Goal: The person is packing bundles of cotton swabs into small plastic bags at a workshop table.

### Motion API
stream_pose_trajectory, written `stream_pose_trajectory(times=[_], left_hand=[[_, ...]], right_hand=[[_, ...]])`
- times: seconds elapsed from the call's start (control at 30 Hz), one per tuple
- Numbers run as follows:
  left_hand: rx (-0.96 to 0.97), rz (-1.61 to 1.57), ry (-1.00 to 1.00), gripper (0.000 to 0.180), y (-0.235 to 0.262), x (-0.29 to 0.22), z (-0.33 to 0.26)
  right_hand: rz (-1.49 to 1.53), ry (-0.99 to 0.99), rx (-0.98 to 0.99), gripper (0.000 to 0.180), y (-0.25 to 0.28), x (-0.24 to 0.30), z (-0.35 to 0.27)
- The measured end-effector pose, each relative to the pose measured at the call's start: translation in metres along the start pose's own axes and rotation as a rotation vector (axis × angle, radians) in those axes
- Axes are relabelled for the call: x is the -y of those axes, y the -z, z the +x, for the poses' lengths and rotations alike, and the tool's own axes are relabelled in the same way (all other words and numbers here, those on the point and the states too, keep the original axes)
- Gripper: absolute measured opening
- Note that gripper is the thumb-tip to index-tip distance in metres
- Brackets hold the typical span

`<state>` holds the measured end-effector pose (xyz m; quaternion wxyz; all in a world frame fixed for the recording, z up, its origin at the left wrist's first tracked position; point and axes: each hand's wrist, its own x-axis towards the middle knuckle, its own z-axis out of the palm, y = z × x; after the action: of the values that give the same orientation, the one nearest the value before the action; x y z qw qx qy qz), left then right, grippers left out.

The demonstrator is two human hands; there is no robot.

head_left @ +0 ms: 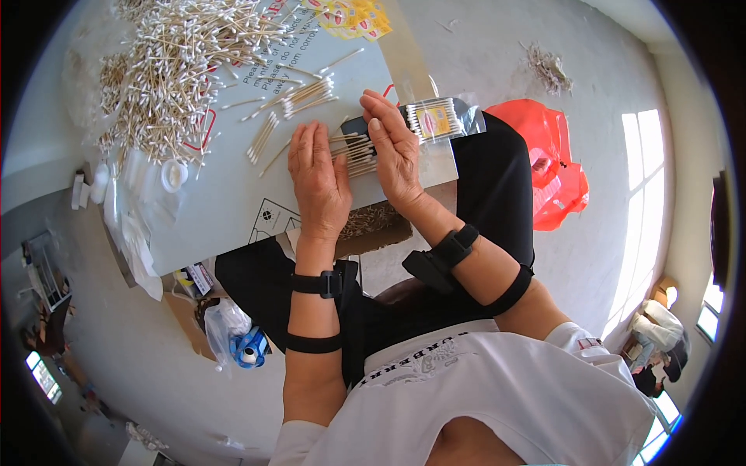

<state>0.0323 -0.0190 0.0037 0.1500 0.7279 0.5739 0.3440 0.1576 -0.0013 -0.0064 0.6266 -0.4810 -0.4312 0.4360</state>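
Several cotton swabs (pixel 359 158) lie side by side near the table's front edge, between my two hands. My left hand (pixel 320 179) is open, its fingers stretched out together at the left ends of the swabs. At their right ends is my right hand (pixel 398 159), also open, with long fingers reaching forward. Beyond the swabs is a dark block (pixel 355 127), partly hidden by my right hand. Right of that hand sits a clear packet of swabs (pixel 432 120) with a yellow label. Small loose groups of swabs (pixel 311 96) lie just past my left fingertips.
A big heap of cotton swabs (pixel 175 70) covers the table's far left. Yellow labels (pixel 353 17) lie at the far edge. White tape rolls (pixel 174 175) and plastic film are at the left. A cardboard box of swabs (pixel 373 225) is below the front edge; a red bag (pixel 544 163) lies right.
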Motion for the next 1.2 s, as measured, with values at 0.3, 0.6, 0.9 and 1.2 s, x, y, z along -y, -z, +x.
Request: stream_pose_trajectory(times=[0.3,0.6,0.9,1.2], left_hand=[[0.085,0.221,-0.012,0.016,0.014,0.003,0.038],[0.182,0.364,-0.166,0.008,0.013,0.01,0.059],[-0.023,-0.157,0.021,0.024,-0.004,0.003,0.026],[-0.236,-0.668,0.26,0.043,-0.026,-0.005,0.006]], right_hand=[[-0.633,0.313,0.152,0.019,0.013,0.007,0.005],[-0.734,0.379,0.265,0.013,0.015,0.003,0.013],[-0.249,0.116,0.077,0.03,0.016,0.009,0.002],[-0.072,0.044,0.037,0.031,-0.007,-0.002,-0.005]])
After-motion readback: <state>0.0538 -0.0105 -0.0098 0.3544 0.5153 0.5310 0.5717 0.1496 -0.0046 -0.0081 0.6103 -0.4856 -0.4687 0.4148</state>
